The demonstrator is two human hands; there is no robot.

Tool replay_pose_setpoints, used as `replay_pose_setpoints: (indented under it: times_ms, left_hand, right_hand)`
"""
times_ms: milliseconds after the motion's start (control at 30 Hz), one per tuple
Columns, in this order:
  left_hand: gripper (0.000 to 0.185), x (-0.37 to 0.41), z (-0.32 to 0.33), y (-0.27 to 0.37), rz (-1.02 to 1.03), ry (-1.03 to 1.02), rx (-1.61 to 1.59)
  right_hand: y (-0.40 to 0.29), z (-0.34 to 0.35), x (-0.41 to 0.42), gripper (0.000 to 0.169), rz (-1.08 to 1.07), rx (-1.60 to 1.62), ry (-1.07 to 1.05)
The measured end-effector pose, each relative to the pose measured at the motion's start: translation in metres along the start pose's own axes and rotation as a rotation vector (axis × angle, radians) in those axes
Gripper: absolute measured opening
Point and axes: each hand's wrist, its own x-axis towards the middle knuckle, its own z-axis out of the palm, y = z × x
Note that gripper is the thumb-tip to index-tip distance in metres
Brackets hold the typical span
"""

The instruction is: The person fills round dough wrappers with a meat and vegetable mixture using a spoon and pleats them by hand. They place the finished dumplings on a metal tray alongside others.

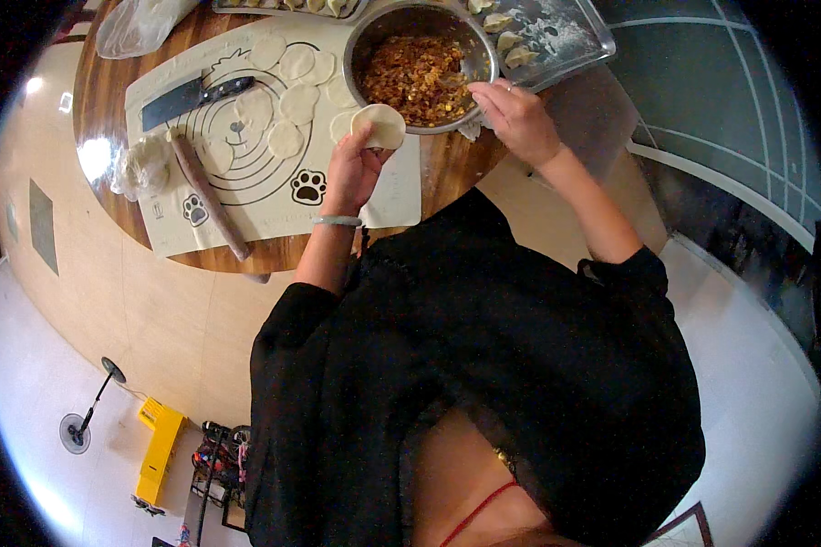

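Observation:
Held up in my left hand (358, 167) is a round dumpling wrapper (383, 124), near the front rim of a metal bowl (351, 75). Brown minced filling (407, 78) with yellow bits fills much of the bowl. My right hand (520, 119) grips a utensil, apparently a spoon (455, 81), whose far end is down in the filling. Several flat wrappers (297, 102) lie on a printed dough mat (274, 225) to the left of the bowl, some overlapping. The fingers of my right hand hide most of the handle.
A cleaver (174, 104), a wooden rolling pin (209, 195) and a lump of dough (144, 167) lie on the mat's left side. Folded dumplings (510, 42) sit on a floured metal tray (568, 51) behind right. Another dumpling tray (301, 12) and a plastic bag (140, 27) are farther back.

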Motion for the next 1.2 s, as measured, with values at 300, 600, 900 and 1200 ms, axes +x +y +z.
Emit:
replay_pose_setpoints:
  times_ms: [300,600,900,1200]
  left_hand:
    - [0.032,0.005,-0.004,-0.002,-0.044,0.007,-0.073]
    - [0.036,0.003,-0.004,0.007,-0.087,-0.075,0.066]
    - [0.040,0.009,-0.014,0.002,-0.092,-0.065,0.011]
    - [0.033,0.000,0.002,-0.001,-0.103,-0.045,0.005]
  right_hand:
    - [-0.019,0.037,-0.032,0.018,0.151,0.076,-0.032]
    - [0.060,0.027,0.036,0.020,-0.036,-0.155,0.036]
    - [0.036,0.037,0.011,0.010,-0.185,-0.315,-0.064]
    - [-0.026,0.042,-0.017,0.009,0.053,0.006,-0.008]
